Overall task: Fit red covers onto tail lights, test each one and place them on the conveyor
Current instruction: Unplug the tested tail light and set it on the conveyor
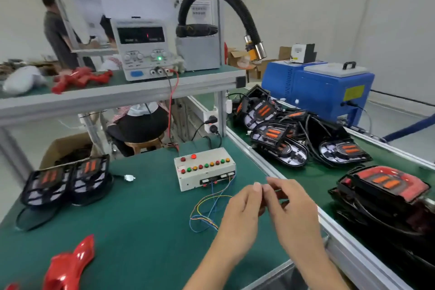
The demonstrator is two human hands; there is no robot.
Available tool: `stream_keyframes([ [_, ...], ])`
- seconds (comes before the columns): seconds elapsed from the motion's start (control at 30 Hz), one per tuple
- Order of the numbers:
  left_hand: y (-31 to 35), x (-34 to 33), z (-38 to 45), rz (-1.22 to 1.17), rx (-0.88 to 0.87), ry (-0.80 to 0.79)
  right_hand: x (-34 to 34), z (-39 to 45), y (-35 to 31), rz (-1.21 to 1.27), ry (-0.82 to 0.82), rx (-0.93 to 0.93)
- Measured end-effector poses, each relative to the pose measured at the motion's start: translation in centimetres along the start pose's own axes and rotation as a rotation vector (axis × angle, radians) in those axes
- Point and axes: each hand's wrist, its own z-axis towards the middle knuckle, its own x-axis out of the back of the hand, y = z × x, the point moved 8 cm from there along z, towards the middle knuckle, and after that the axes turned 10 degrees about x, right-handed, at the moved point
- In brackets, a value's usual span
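- Near left, bench edge: one red cover (70, 266) lies loose on the green mat (141, 219), glossy, nothing touching it.
- Left, mid bench: two uncovered tail lights (66, 181) side by side, touching, orange strips facing up. Small white connector (129, 178) on a lead just right of them.
- Behind those, off the bench: open cardboard box (68, 148) with dark parts inside.
- Far left, upper shelf: pile of more red covers (80, 79) next to a white bag (22, 79).
- Centre of shelf: power supply (143, 49), green LED lit, red and black leads dropping to the bench.
- Centre bench: white test box (204, 168), rows of red/green/amber lamps, top red one lit. Coloured wires (209, 209) run from its near face toward the hands.
- Left hand (242, 212): fingers curled, tips pinched together on the wire ends.
- Right hand (292, 205): just beside the left, touching at the fingertips, thumb and forefinger pinching the same wire ends; other fingers loosely bent. No tail light in either hand.
- Right, on conveyor (313, 179): heap of uncovered tail lights (282, 134) with cables tangled, far end.
- Near right on conveyor: stacked tail lights with red covers fitted (386, 186).
- Far right, beyond the belt: blue machine (324, 92); black hose (226, 2) arches over it.
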Motion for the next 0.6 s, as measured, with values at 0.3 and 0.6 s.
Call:
stream_keyframes([
  [0.3, -1.6, 18.6, -5.8, -0.011, 0.033, 0.425, -17.6, -2.8, -7.8, 0.225, -0.356, 0.136],
  [0.6, -4.9, 28.1, -12.4, 0.209, 0.154, 0.743, -27.7, -8.5, -10.7, 0.29, -0.629, 0.132],
])
